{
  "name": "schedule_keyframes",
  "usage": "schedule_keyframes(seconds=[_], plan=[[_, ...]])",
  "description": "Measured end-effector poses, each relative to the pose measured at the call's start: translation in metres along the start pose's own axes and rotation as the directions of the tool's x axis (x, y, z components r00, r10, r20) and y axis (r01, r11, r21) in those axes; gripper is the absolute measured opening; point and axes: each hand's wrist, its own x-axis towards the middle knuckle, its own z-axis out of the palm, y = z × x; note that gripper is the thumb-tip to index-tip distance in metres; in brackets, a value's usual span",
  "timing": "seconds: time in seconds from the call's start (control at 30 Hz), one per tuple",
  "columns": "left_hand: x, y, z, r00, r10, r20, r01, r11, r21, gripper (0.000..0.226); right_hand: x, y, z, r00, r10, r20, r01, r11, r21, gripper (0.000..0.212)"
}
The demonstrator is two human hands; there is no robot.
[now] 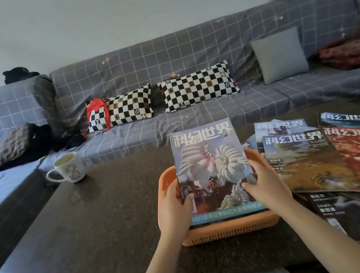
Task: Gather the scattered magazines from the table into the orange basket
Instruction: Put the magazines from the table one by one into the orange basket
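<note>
Dark table (105, 209); shell-covered magazine (212, 166) over orange basket (229, 229)

The basket (229, 229) looks like orange plastic, its wall pierced with fine holes. The magazine (212, 166) standing in it has a smooth printed paper cover, as do the magazines (307, 158) along the table's right edge. The table (93, 221) is dark speckled stone, polished and reflective. The mug (68, 169) near its far left corner is glossy white ceramic.

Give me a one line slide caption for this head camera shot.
Both hands, left and right, hold a shell-cover magazine over the orange basket; more magazines wait beside it.
</note>
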Motion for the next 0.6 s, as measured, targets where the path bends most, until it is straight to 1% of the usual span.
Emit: schedule_keyframes(seconds=[0.13, 0.2, 0.27, 0.3, 0.33, 0.37, 0.43, 0.47, 0.5, 0.53, 0.57, 0.6], plan=[[0.0, 0.0, 0.003, 0.997, -0.064, -0.036, 0.066, 0.996, 0.061, 0.038, 0.002, 0.003, 0.001, 0.996, 0.09, 0.009, -0.09, 0.994, -0.067, 0.05], [0.0, 0.001, 0.003, 0.997, -0.076, -0.034, 0.078, 0.994, 0.08, 0.032, 0.001, 0.003, 0.002, 0.992, 0.126, 0.023, -0.125, 0.99, -0.064, 0.042], [0.001, 0.001, 0.003, 0.996, -0.077, -0.034, 0.081, 0.991, 0.11, 0.03, 0.002, 0.006, 0.004, 0.991, 0.131, 0.024, -0.13, 0.991, -0.041, 0.029], [0.001, 0.001, 0.004, 0.996, -0.079, -0.041, 0.084, 0.988, 0.131, 0.032, 0.004, 0.008, 0.005, 0.99, 0.14, 0.031, -0.139, 0.99, -0.024, 0.024], [0.002, 0.0, 0.004, 0.995, -0.086, -0.041, 0.091, 0.985, 0.149, 0.036, 0.007, 0.009, 0.006, 0.988, 0.151, 0.045, -0.151, 0.989, -0.002, 0.025], [0.004, 0.0, 0.005, 0.995, -0.098, -0.022, 0.1, 0.982, 0.163, 0.044, 0.009, 0.01, 0.006, 0.983, 0.169, 0.071, -0.171, 0.985, 0.024, 0.031], [0.009, 0.001, 0.005, 0.989, -0.117, 0.094, 0.106, 0.987, 0.117, 0.058, 0.014, 0.009, 0.005, 0.959, 0.23, 0.166, -0.248, 0.963, 0.1, 0.05], [0.012, 0.003, 0.006, 0.978, -0.117, 0.172, 0.108, 0.992, 0.059, 0.058, 0.015, 0.008, 0.004, 0.941, 0.25, 0.227, -0.288, 0.945, 0.152, 0.055], [0.014, 0.005, 0.006, 0.963, -0.117, 0.243, 0.121, 0.993, 0.0, 0.054, 0.017, 0.008, 0.005, 0.927, 0.244, 0.284, -0.306, 0.931, 0.197, 0.052], [0.015, 0.006, 0.006, 0.947, -0.125, 0.295, 0.142, 0.989, -0.037, 0.052, 0.019, 0.008, 0.006, 0.923, 0.217, 0.319, -0.295, 0.93, 0.219, 0.044], [0.017, 0.007, 0.006, 0.935, -0.138, 0.327, 0.163, 0.985, -0.052, 0.053, 0.019, 0.009, 0.007, 0.922, 0.194, 0.336, -0.276, 0.936, 0.217, 0.037], [0.018, 0.007, 0.006, 0.927, -0.155, 0.343, 0.184, 0.981, -0.054, 0.055, 0.019, 0.009, 0.007, 0.921, 0.183, 0.345, -0.265, 0.941, 0.208, 0.035]])
